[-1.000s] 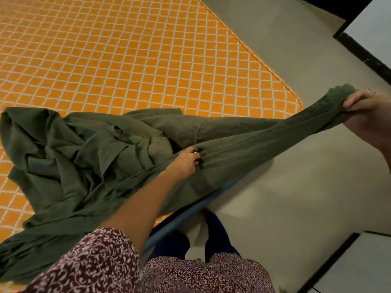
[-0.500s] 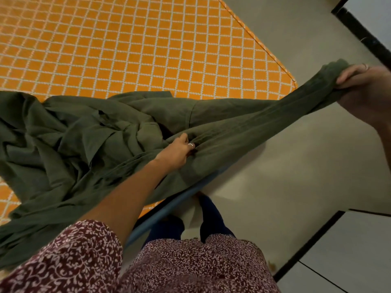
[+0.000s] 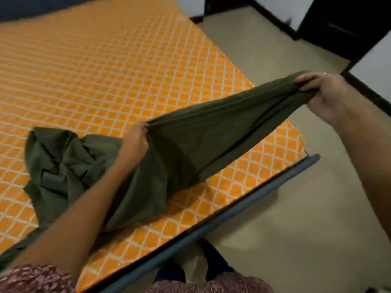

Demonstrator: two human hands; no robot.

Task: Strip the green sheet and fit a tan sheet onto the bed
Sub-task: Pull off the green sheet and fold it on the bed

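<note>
Lifted higher off the orange mattress [image 3: 105, 81] – green sheet [image 3: 190, 144], each hand's grip clamped: left [image 3: 135, 140], right [image 3: 325, 96].

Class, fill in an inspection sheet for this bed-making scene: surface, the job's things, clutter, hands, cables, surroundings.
Surface: orange quilted mattress bare, on a grey-blue bed frame.
Job's things: green sheet stripped, one end stretched between the hands, the rest bunched on the mattress; tan sheet nothing seen.
Clutter: nothing seen.
Hands: left hand grips the sheet mid-length; right hand grips its end, raised over the bed's corner.
Cables: nothing seen.
Surroundings: beige floor, dark doorway.
</note>
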